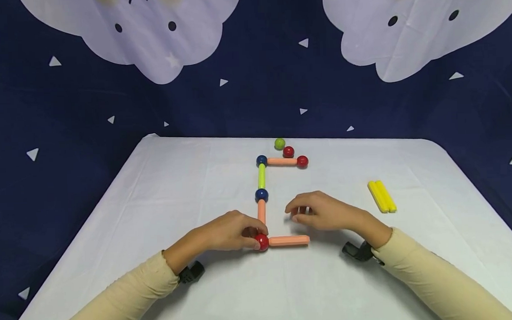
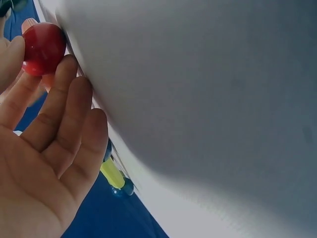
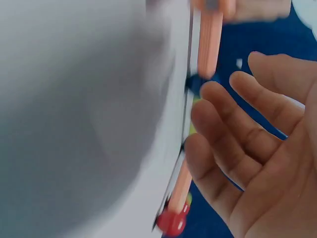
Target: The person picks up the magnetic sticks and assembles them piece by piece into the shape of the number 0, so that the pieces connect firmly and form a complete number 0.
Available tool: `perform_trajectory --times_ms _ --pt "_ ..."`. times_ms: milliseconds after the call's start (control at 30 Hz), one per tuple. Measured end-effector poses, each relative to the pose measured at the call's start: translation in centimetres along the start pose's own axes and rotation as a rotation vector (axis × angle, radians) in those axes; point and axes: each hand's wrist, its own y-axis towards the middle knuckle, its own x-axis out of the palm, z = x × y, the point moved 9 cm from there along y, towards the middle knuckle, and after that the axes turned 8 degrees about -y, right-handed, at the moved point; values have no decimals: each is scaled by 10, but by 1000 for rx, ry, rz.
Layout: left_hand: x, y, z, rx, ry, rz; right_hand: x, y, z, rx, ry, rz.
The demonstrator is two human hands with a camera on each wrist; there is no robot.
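My left hand [image 1: 231, 232] pinches a red ball [image 1: 262, 243] at the near end of a chain of rods and balls lying on the table. From that ball an orange rod [image 1: 289, 240] points right, its outer end bare. Another orange rod [image 1: 261, 210] leads away to a blue ball [image 1: 261, 195], then a yellow-green rod [image 1: 262, 176] and a second blue ball [image 1: 261, 160]. The far orange rod [image 1: 282, 161] ends in a red ball [image 1: 302, 161]. Right of the chain, my right hand [image 1: 319, 211] hovers with relaxed fingers and holds nothing.
A loose green ball [image 1: 279, 143] and red ball [image 1: 288, 152] lie by the far end of the chain. Two yellow rods [image 1: 382, 196] lie side by side at the right. White cloth covers the table [image 1: 176, 181]; a dark blue curtain [image 1: 262, 98] hangs behind.
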Motion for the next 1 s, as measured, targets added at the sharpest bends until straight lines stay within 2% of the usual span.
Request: perform_trajectory --times_ms 200,400,500,600,867,1000 --pt "2 -1 -5 -32 -22 -12 -37 22 44 143 -67 217" --pt "-1 -4 -5 -31 -27 -5 -65 49 89 388 -61 359" --pt "-1 -4 -5 -30 -31 -3 -68 59 110 488 -30 378" --pt "0 -4 -4 -31 -37 -6 -66 67 125 549 -15 373" --pt "2 -1 -5 -52 -30 -5 -61 77 144 611 29 347" --pt "2 0 -3 -42 -28 1 -61 83 148 658 41 329"
